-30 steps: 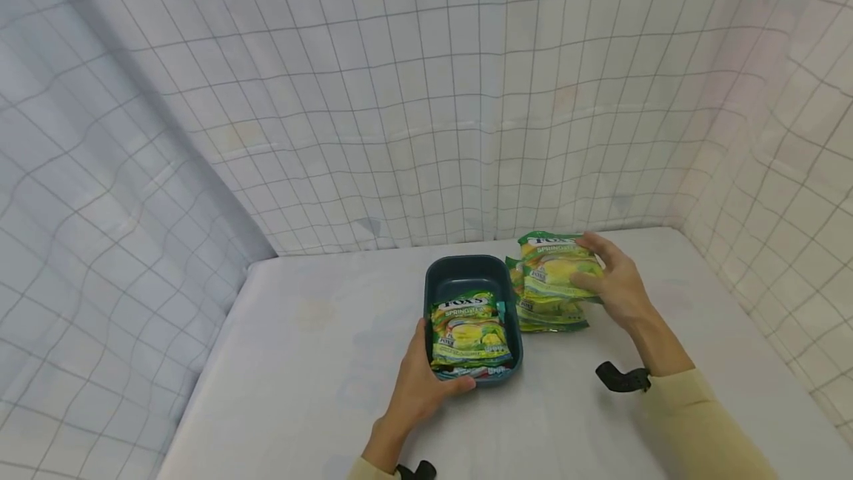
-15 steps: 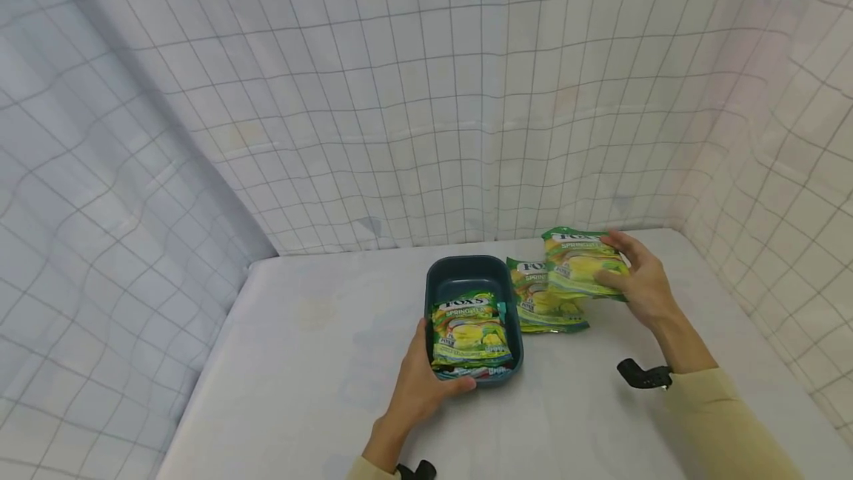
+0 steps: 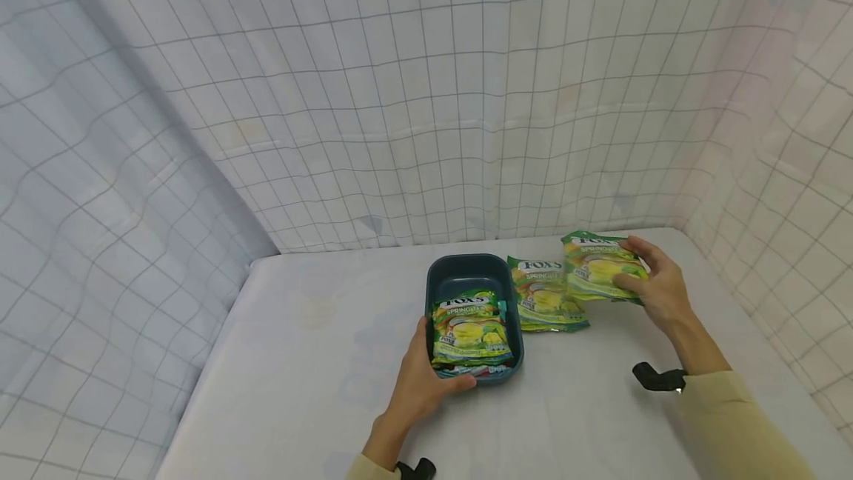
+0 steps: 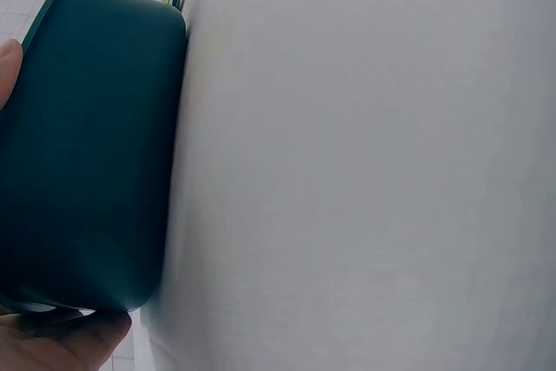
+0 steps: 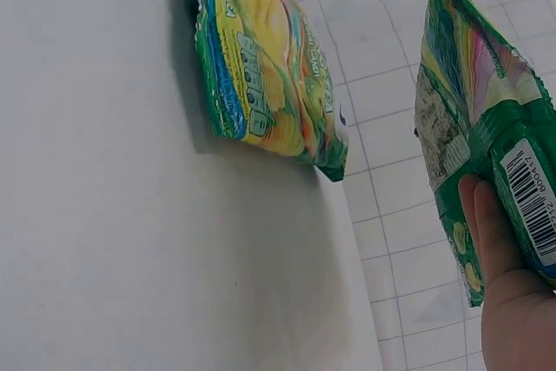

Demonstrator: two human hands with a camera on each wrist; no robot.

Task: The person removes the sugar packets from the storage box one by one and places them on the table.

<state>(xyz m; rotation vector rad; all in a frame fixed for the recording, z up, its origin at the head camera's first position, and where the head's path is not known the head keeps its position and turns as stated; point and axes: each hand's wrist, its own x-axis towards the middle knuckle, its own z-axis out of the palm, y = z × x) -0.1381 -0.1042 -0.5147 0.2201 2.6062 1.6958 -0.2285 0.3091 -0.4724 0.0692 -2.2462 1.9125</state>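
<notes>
Fingers (image 3: 631,284) around lifted candy packet (image 3: 600,267), long axis running away from camera

"FOX'S" in white on green tops the candy bag (image 3: 472,330) in the dark tub (image 3: 466,271); "SPRING..." beneath, rest blurred. Same "FOX'S" on the flat bag (image 3: 545,293) at the tub's 3 o'clock. Bag in the right hand (image 3: 656,289): "SPRING..." only. Its back (image 5: 486,110) shows a barcode, digits roughly "600417", unsure.
</notes>
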